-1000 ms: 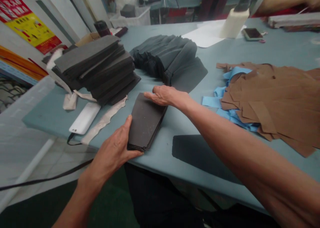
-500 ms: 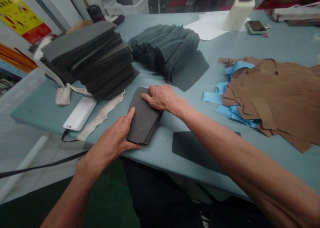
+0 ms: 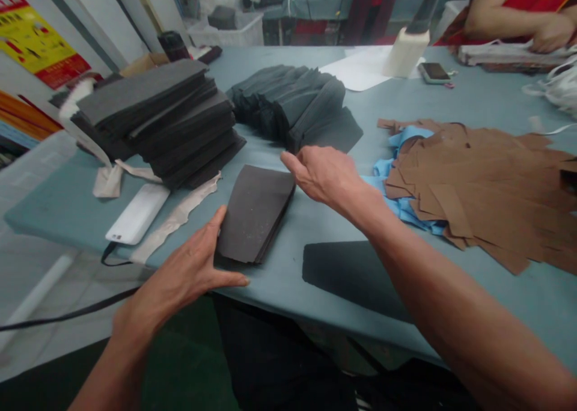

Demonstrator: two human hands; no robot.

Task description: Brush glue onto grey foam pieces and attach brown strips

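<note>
A small stack of dark grey fabric pieces (image 3: 255,213) lies near the front edge of the table. My left hand (image 3: 193,255) is open at the stack's left and near side, its thumb and a finger spread around that corner. Just off the stack's far right corner is my right hand (image 3: 327,173), open, with one digit stretched out to the left and the other fingers partly hidden. A single dark grey piece (image 3: 351,273) lies flat on the table, partly covered by my right forearm.
Tall dark fabric stacks (image 3: 171,116) and a grey pleated pile (image 3: 293,98) stand behind. Brown cut pieces (image 3: 478,188) lie over blue ones at right. A white power bank (image 3: 137,213) and fabric strip (image 3: 184,213) lie left. Another person's hand (image 3: 554,32) shows top right.
My right hand has come off the stack and moved right. My left hand has loosened, its thumb and finger now wider apart. The other person's arms have come into view.
</note>
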